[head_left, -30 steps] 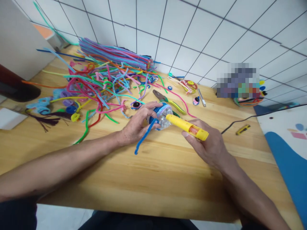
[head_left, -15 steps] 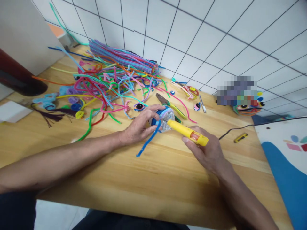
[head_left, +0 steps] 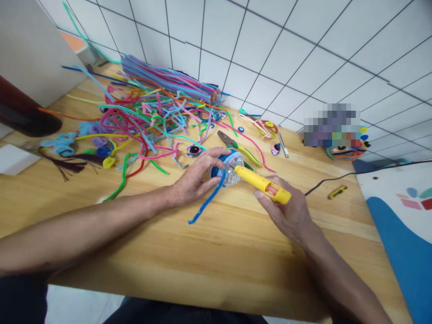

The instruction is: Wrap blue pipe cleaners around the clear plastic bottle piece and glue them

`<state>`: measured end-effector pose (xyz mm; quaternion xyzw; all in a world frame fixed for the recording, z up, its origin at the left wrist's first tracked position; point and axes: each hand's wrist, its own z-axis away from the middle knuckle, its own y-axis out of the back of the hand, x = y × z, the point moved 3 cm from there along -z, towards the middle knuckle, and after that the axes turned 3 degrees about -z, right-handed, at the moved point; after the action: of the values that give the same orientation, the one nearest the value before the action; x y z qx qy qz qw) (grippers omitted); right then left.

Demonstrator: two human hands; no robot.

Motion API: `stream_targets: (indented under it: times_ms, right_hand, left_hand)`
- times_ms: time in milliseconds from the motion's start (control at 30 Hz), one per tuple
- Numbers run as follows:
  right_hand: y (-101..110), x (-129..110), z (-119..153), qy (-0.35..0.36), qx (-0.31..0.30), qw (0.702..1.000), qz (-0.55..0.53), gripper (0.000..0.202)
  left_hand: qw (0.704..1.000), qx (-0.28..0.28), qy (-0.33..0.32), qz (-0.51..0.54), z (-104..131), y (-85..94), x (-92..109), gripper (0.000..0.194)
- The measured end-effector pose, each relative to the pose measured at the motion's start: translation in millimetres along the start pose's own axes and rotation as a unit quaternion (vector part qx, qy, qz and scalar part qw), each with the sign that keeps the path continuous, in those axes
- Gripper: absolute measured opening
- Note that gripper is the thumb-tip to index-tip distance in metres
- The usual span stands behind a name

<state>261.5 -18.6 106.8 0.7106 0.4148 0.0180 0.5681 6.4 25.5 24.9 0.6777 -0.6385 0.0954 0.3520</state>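
My left hand (head_left: 197, 175) is closed around a small clear plastic piece (head_left: 235, 174) with blue and lilac fuzzy strands wound about its side. A loose end of blue pipe cleaner (head_left: 207, 204) hangs from it toward the table's front. In my right hand (head_left: 292, 209) is a yellow hot glue gun (head_left: 254, 180), its nozzle pointing left at the plastic piece. Whether the tip touches the surface I cannot tell. Just behind the piece lie pliers (head_left: 248, 154) with green and yellow handles.
Tangled pipe cleaners (head_left: 135, 121) spread over the left rear, before a thick bundle (head_left: 168, 81) along the tiled wall. A yellow utility knife (head_left: 337, 192) and a dark cable (head_left: 324, 180) lie at right. A decorated figure (head_left: 344, 150), partly blurred, stands behind. A dark red cylinder (head_left: 27, 112) is at left.
The whole view has shifted slightly. Both hands keep nearly the same pose, with the glue gun's nozzle still at the plastic piece.
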Motion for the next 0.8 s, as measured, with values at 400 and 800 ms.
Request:
stream_targets:
  times_ms: [400,800]
  right_hand:
    - [0.6,-4.1,-0.3,0.027,-0.001,1.000,0.011,0.002]
    - [0.8,-1.3,-0.7,0.010,0.004,1.000,0.002,0.010]
  left_hand:
    - [1.000,-0.004,0.008,0.004,0.1,0.8,-0.4,0.026]
    - [1.000,-0.010,0.008,-0.001,1.7,1.4,-1.7,0.024]
